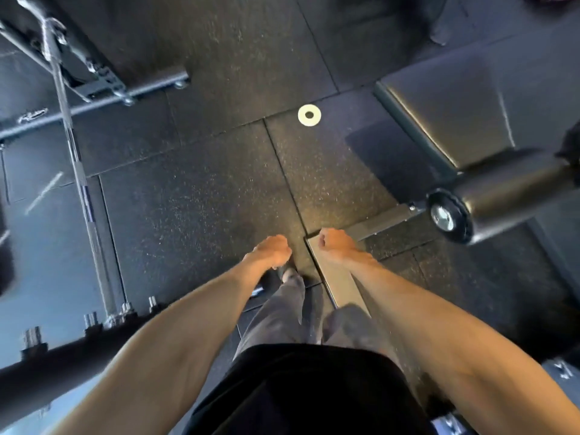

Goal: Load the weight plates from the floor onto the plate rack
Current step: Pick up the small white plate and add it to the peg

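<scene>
Weight plate (309, 114), small and pale, is lying flat on the floor (194, 199) at twelve o'clock, looking light, rigid and thin; pinching its rim seems best. Left hand (272, 251) and right hand (337, 246) are hanging loosely curled, each grip holding nothing.

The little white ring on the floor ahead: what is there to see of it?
The white ring is a small flat disc with a round hole through its middle, pale cream; its material cannot be told. It lies flat on the dark speckled floor beside a tile seam, left of the black padded bench and apart from it. Only the floor touches it.
</scene>
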The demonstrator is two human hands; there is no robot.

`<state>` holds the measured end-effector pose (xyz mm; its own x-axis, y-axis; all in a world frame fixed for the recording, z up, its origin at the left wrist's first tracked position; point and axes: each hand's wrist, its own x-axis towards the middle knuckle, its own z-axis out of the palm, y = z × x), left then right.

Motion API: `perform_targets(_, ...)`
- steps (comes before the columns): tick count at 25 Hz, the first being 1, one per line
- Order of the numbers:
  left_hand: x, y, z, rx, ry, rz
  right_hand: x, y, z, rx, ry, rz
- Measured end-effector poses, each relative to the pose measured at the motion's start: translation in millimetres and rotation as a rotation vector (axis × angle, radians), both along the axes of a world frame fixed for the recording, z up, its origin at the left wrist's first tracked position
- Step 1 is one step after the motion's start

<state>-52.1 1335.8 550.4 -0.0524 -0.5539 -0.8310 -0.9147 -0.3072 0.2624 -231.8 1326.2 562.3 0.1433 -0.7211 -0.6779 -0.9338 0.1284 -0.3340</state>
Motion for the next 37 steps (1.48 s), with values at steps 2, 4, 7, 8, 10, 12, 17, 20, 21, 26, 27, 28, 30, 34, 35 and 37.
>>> perform_targets(2, 8, -50, 10, -0.015, 0.019, 0.023, 5, -56, 2, 0.027, -0.033, -0.027)
perform_targets(4, 14, -99, 16, -0.029, 0.005, 0.007, 11, -106, 6, 0.034, -0.044, -0.027)
perform_targets(7, 19, -175, 16, -0.034, -0.007, 0.005, 17, -185, 5, 0.025, -0.026, -0.037)
perform_targets(8, 21, -200, 13, -0.046, -0.014, 0.003, 18, -211, 2, 0.034, -0.019, -0.018)
perform_targets(10, 21, -254, 5, -0.062, -0.010, 0.045, 17, -264, -8, 0.068, -0.028, 0.012)
perform_targets(12, 17, -312, -5, -0.058, 0.016, 0.101, 14, -320, -22, 0.083, -0.039, 0.044)
perform_targets(17, -4, -453, -37, 0.013, 0.009, 0.182, 6, -457, -67, 0.119, -0.035, 0.063)
perform_targets(20, -20, -522, -64, 0.021, 0.040, 0.209, -1, -522, -94, 0.151, -0.003, 0.016)
perform_targets(21, -23, -539, -75, 0.027, 0.038, 0.216, -2, -539, -101, 0.156, -0.009, 0.000)
perform_targets(26, -25, -620, -179, 0.050, 0.022, 0.273, -4, -622, -183, 0.171, -0.054, -0.089)
perform_targets(27, -24, -637, -208, 0.045, 0.014, 0.284, -3, -637, -211, 0.176, -0.073, -0.135)
perform_targets(28, -23, -650, -235, 0.034, 0.001, 0.285, -2, -649, -238, 0.171, -0.081, -0.173)
perform_targets(30, -22, -675, -287, 0.022, -0.017, 0.277, -1, -668, -294, 0.179, -0.069, -0.244)
perform_targets(34, -22, -720, -408, 0.010, -0.021, 0.327, 1, -705, -422, 0.154, 0.021, -0.367)
perform_targets(35, -24, -729, -439, 0.003, -0.032, 0.346, 0, -713, -454, 0.148, 0.044, -0.405)
perform_targets(37, -30, -747, -497, -0.015, -0.066, 0.354, -1, -725, -512, 0.135, 0.072, -0.502)
